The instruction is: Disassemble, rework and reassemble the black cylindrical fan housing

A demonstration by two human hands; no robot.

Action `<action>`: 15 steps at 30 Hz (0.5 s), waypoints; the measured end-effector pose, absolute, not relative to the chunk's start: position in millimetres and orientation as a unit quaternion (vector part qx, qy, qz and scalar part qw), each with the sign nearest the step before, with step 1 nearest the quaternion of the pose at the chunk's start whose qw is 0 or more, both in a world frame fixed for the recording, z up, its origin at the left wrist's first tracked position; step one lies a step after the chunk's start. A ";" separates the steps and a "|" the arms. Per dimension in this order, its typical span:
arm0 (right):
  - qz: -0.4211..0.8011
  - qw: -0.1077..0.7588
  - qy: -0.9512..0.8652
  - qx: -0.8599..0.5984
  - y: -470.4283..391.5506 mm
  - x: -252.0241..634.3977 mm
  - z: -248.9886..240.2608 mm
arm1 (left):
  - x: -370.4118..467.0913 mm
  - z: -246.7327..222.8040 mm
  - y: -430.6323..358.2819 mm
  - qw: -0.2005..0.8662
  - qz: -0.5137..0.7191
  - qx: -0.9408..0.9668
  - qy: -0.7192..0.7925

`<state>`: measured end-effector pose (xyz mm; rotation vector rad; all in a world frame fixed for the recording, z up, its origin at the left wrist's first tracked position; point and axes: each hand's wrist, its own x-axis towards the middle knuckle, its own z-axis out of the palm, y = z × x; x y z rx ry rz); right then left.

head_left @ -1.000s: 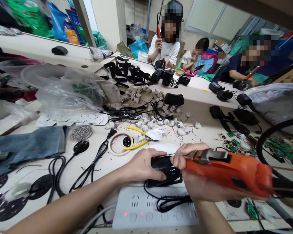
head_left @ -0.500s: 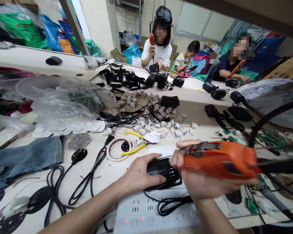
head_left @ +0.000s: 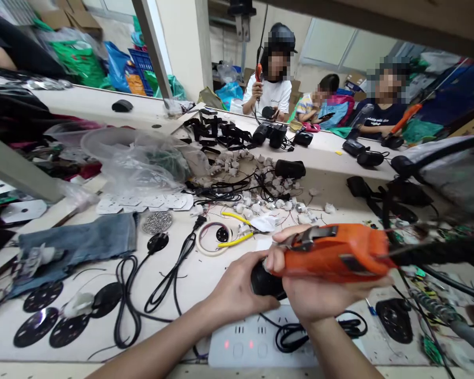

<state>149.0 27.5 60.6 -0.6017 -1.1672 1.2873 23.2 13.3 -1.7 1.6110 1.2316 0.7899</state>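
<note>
My left hand (head_left: 239, 284) is wrapped round a black plastic housing (head_left: 264, 280), fingers at its far side and thumb at its near side. My right hand (head_left: 312, 301) grips an orange electric screwdriver (head_left: 339, 252) lying nearly level, its nose at the housing. The tool's tip is hidden by my fingers, so I cannot tell whether it touches a screw. Under the housing and both wrists lies a white power strip (head_left: 231, 355) with two red lights. A coiled black cord (head_left: 290, 337) rests on the strip.
Yellow-handled pliers (head_left: 237, 243) and a tape roll (head_left: 205, 245) lie beyond my left hand, near a dish of screws (head_left: 157, 222). Small white motors (head_left: 256, 202) are heaped farther back. A thick black cable (head_left: 438, 252) crosses at right. Co-workers sit across the bench.
The view has swung left, so the bench appears shifted right. The black housing has been turned and now shows less of its slotted side. Both hands keep their hold.
</note>
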 end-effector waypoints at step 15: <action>0.593 0.611 -0.482 -0.208 24.7 145.2 47.3 | 22.9 -4.0 14.4 0.491 0.315 0.653 0.483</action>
